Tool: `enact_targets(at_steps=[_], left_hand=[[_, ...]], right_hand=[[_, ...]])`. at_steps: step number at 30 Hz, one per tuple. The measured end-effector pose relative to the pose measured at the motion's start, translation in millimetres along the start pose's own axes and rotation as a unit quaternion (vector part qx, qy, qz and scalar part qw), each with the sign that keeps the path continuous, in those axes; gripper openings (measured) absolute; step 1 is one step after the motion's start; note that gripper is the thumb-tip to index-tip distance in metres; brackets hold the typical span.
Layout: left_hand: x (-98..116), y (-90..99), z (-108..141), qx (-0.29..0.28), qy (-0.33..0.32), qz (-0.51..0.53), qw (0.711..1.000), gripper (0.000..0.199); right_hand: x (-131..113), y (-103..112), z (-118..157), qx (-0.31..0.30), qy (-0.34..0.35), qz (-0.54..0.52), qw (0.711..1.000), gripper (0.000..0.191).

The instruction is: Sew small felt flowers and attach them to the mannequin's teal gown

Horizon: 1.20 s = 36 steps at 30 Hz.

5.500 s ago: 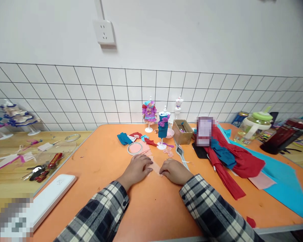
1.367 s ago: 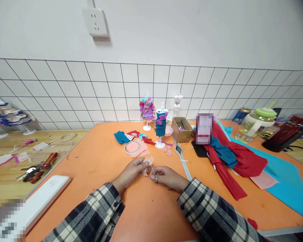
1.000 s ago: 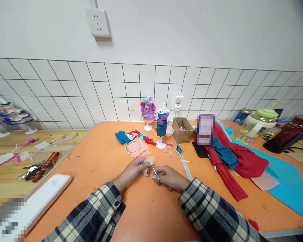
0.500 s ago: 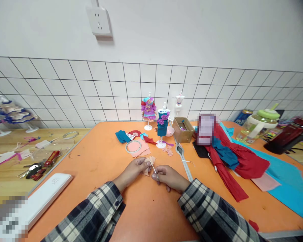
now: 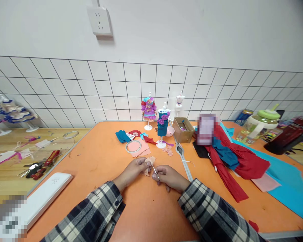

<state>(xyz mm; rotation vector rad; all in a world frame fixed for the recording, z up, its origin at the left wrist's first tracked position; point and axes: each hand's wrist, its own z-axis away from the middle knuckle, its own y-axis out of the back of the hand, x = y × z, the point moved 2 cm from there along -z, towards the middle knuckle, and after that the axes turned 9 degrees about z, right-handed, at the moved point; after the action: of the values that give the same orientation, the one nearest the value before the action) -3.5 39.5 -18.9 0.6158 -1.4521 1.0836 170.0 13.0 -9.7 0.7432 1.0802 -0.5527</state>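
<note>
My left hand (image 5: 138, 168) is closed with thumb and fingers on a small piece of peach crepe paper (image 5: 149, 159), partly hidden by the fingers. In my right hand (image 5: 168, 177) are slim silver scissors (image 5: 155, 170), their tip at the paper's right side. Just beyond the hands, a roll of tape (image 5: 133, 147) rests on pink paper sheets (image 5: 144, 148). Cut peach pieces (image 5: 168, 150) lie near a small dress form (image 5: 163, 124) wrapped in teal with purple flowers.
Behind stand a form in a purple dress (image 5: 148, 109), a bare white form (image 5: 179, 101) and a cardboard box (image 5: 183, 131). Red crepe paper (image 5: 249, 161), a green-lidded bottle (image 5: 259, 126) and a dark red flask (image 5: 290, 134) are on the right. Left: a white power bank-like block (image 5: 49, 198) and keys (image 5: 32, 169).
The scissors' tip has shifted slightly at the peach paper. Both hands stay in nearly the same place, still holding paper and scissors.
</note>
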Motion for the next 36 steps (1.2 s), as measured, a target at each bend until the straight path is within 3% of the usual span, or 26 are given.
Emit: enact_targets(at_steps=[20,36], left_hand=[[0.0,0.4,0.8,0.012,0.001,-0.012,1.000,0.038],[0.1,0.1,0.5,-0.020,0.004,-0.014,1.000,0.039]], right_hand=[[2.1,-0.2,-1.0,0.004,-0.002,0.015,1.000,0.030],[-3.5,-1.0,1.4,0.003,0.006,0.021,1.000,0.028]])
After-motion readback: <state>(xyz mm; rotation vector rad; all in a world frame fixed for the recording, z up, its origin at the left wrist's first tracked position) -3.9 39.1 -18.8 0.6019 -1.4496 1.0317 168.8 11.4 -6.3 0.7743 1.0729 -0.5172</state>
